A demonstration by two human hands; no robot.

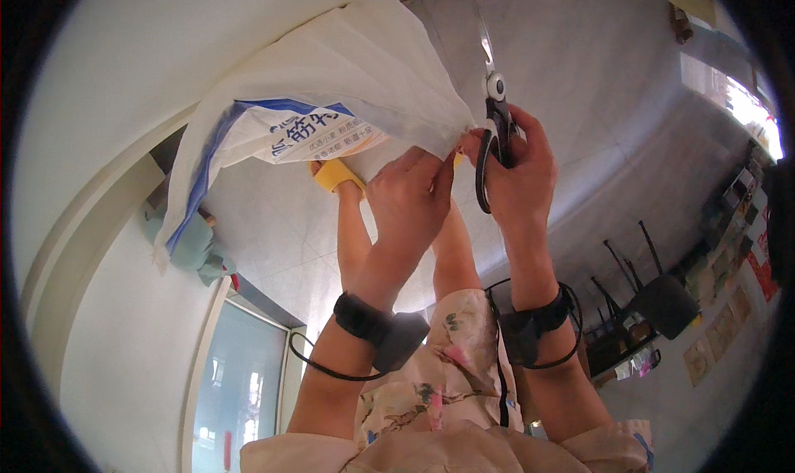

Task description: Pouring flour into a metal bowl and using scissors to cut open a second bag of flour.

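A white fabric-like sack [372, 57] with a blue border and printed writing hangs in folds across the upper left of the view. My left hand [407, 190] pinches its lower right edge between thumb and fingers. Black-handled scissors [497, 110] sit in my right hand [525, 175], their blades pointing up and away from me. The thumb and index finger of that hand meet the same edge of the sack, close to my left fingertips. The exact grip there is partly hidden by my fingers.
Grey tiled floor [596, 100] lies below, with my yellow slipper [337, 176] under the sack. A white door frame [105, 187] and a teal cloth-like item [189, 243] are at left. A glass door [239, 373] stands lower left, a dark chair [664, 305] at right.
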